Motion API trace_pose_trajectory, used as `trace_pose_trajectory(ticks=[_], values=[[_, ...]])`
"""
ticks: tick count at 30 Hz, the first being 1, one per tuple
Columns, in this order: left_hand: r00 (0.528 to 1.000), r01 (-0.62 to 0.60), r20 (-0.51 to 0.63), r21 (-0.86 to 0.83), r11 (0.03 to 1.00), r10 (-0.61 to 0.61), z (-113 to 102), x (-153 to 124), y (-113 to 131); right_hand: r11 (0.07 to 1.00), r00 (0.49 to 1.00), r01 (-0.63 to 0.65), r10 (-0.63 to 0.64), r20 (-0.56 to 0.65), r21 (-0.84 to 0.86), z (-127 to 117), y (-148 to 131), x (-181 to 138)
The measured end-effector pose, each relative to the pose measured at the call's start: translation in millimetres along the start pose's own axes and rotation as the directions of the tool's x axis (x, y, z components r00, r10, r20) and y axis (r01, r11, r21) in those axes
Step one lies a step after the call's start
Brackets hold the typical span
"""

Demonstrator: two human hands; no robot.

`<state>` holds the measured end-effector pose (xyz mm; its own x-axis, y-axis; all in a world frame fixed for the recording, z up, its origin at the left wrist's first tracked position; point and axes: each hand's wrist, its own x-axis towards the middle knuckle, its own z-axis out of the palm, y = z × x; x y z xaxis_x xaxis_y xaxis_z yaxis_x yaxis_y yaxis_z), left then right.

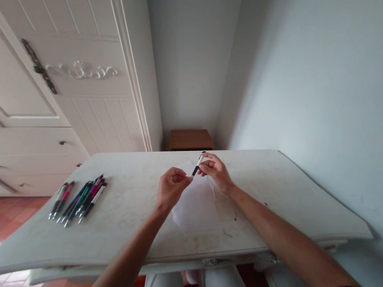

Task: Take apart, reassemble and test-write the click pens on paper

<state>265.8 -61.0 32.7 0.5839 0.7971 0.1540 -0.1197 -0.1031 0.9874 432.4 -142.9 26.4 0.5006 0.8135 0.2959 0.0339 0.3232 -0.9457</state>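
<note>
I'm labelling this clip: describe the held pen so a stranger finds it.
On the white table, over the paper, the left hand and right hand meet. Between them is the pen: black and white, held up, unlike the coloured pens lying far left.

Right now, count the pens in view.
About 8: one pen pinched by the left hand and right hand, roughly seven in a bunch on the table, left. They overlap, so more may be hidden.

White table (291, 205), cream panelled wardrobe (94, 104), pale blue walls (327, 74), reddish wood floor (6, 215)
</note>
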Motion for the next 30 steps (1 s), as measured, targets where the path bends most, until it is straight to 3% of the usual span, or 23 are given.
trace_pose_trajectory(ticks=[7,15,25,30], values=[[0.985,0.089,0.15,0.018,0.996,-0.091,14,17,-3,0.999,0.999,0.036,-0.037,-0.03,-0.026,-2,0,-2],[0.99,-0.112,0.102,0.106,0.988,0.101,17,26,-22,0.999,0.997,-0.024,0.028,0.075,-0.043,1,9,-3],[0.982,-0.151,0.134,0.131,0.98,0.133,3,22,-25,0.984,0.992,0.006,0.016,0.127,-0.176,3,17,-4],[0.979,-0.13,0.166,0.084,0.988,0.115,3,24,-28,0.977,0.996,0.018,0.001,0.093,-0.21,1,16,-4]])
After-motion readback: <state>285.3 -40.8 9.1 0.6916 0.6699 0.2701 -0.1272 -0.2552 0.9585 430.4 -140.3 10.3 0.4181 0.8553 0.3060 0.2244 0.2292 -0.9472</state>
